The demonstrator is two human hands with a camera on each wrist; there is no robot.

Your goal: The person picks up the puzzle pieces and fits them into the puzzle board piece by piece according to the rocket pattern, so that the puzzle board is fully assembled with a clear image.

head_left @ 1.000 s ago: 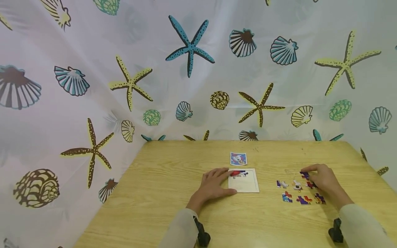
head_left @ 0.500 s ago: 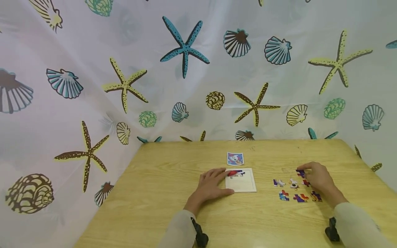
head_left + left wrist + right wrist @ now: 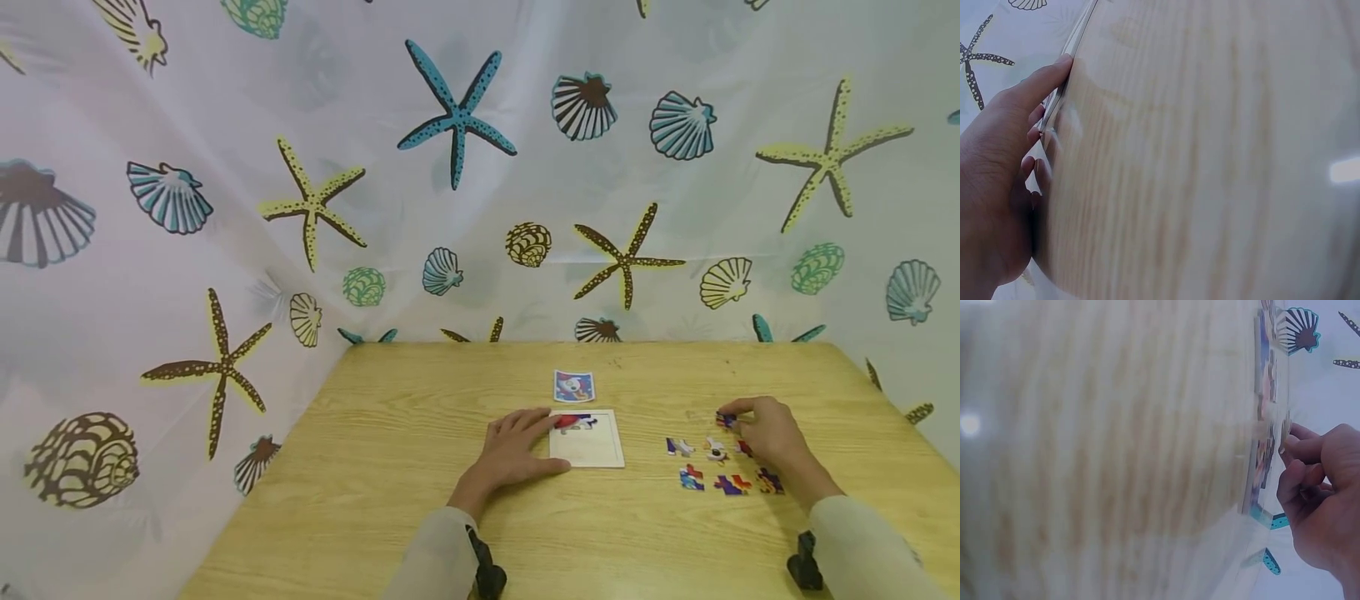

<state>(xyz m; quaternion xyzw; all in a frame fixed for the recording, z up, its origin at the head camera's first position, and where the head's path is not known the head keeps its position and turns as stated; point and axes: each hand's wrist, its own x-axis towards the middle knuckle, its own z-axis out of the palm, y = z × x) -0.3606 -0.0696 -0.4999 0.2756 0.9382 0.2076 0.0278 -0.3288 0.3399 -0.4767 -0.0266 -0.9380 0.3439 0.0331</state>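
"So, which step am I watching?"

"Picking a piece, I judge: the right hand [image 3: 771, 435] pinches a puzzle piece [image 3: 725, 420] at the far side of the loose pieces [image 3: 716, 451]. I can't tell whether it's off the table [image 3: 420, 400]."

"And the next move?"

"It likely calls for orienting that piece, then carrying it left to the white tray [image 3: 592, 452], beside the joined pieces [image 3: 579, 422]."

"How do the arms lie?"

"Both reach forward. The left hand [image 3: 513, 450] is spread, thumb and forefinger at the tray's left edge, perhaps steadying it."
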